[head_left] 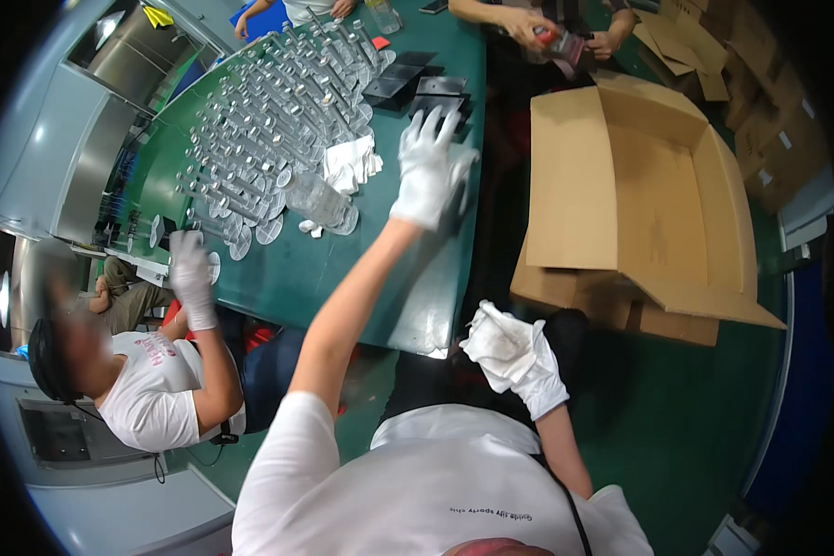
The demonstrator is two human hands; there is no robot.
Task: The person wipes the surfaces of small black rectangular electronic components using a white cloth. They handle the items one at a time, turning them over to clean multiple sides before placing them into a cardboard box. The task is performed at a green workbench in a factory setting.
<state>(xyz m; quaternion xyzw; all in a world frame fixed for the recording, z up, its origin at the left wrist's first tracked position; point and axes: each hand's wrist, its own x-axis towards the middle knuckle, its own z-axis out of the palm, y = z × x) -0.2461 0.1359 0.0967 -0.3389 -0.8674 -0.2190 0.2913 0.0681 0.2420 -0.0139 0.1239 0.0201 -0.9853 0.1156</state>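
My left hand (426,171), in a white glove, stretches out over the green table (408,269) with its fingers apart. Its fingertips reach the near side of some black flat plates (401,79); whether they touch is hard to tell. Nothing shows in that hand. Close to my body, off the table's near right corner, my right hand (539,382), also gloved, is closed on a crumpled white cloth (502,345). Left of my left hand lie another white cloth (352,162) and a clear plastic bottle (320,202) on its side.
Several rods on clear round bases (269,130) crowd the table's left and far side. An open cardboard box (570,176) stands to the right. A gloved co-worker (157,385) sits at left; across the table, a person's hands (528,28) hold a red object.
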